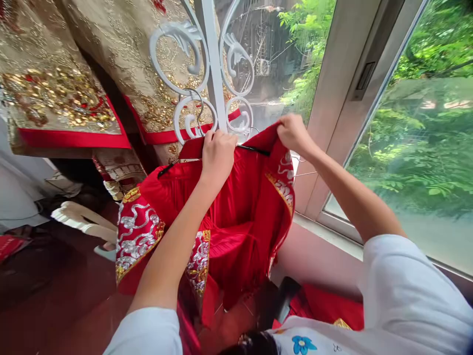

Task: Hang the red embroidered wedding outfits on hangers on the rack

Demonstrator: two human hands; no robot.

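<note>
A red embroidered jacket [236, 192] with silver and gold trim hangs spread out in front of me. Inside its neck shows part of a black hanger [254, 149]; a metal hook [200, 111] rises beside the white scrolled rack. My left hand [219, 153] is closed at the collar, near the middle of the hanger; its fingertips are partly hidden. Further right, my right hand [292, 132] pinches the jacket's upper edge and holds that shoulder side up and out. The silky red lining faces me between the two hands.
The white metal rack [211, 64] stands just behind the jacket. Beige sequined garments [62, 98] with red hems hang at the left. A framed window [424, 148] is on the right. Below are a cream carved furniture piece [83, 222] and red cloth [328, 305].
</note>
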